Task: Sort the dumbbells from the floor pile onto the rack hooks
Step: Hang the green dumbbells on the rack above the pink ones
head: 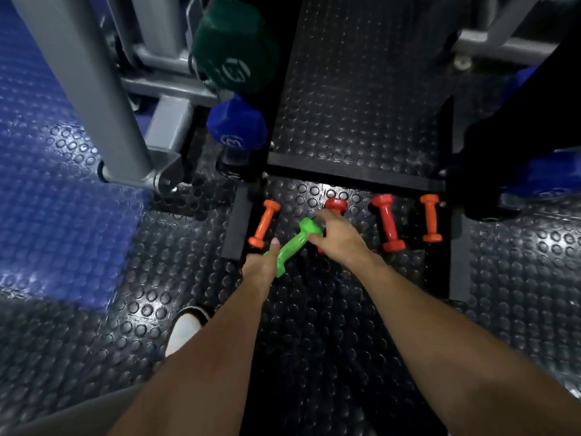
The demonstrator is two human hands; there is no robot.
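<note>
Left hand (262,262) grips green dumbbell (294,245) for lifting; right hand (334,236), fingers spread, reaches over red dumbbell (336,205).

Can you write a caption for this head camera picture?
Left hand grips a green dumbbell; right hand reaches over a red one.

Floor: dark rubber matting (314,325) with raised round studs, shiny where light falls on it.
Left side: a blue studded patch of floor (47,199).
Furniture: a grey metal post (91,89) slants up from a bolted foot; grey bars (163,61) run behind it.
Light: dim, with bright glints on the studs.
</note>
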